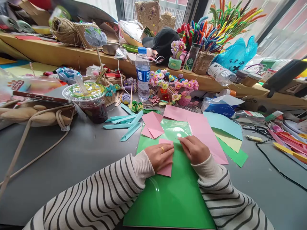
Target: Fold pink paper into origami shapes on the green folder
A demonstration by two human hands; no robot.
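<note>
A folded pink paper strip (pixel 166 170) lies on a glossy green folder (pixel 172 201). My left hand (pixel 161 155), with a ring on one finger, rests flat across the strip and presses it down. To its right, my right hand (pixel 194 148) hovers over or touches the folder, fingers bent and held together. No object shows at its fingertips; its palm side is hidden. Just beyond my left hand, loose pink paper pieces (pixel 153 124) overlap the folder's far edge. A larger pink sheet (pixel 206 134) lies partly under the folder's far right corner.
Folded light-blue strips (pixel 127 123) lie left of the folder beside a lidded drink cup (pixel 90 102). Farther back stand a water bottle (pixel 143 75) and yarn flowers (pixel 172 84). Blue paper (pixel 224 124), scissors (pixel 257 129) and a black cable (pixel 275 164) are at right.
</note>
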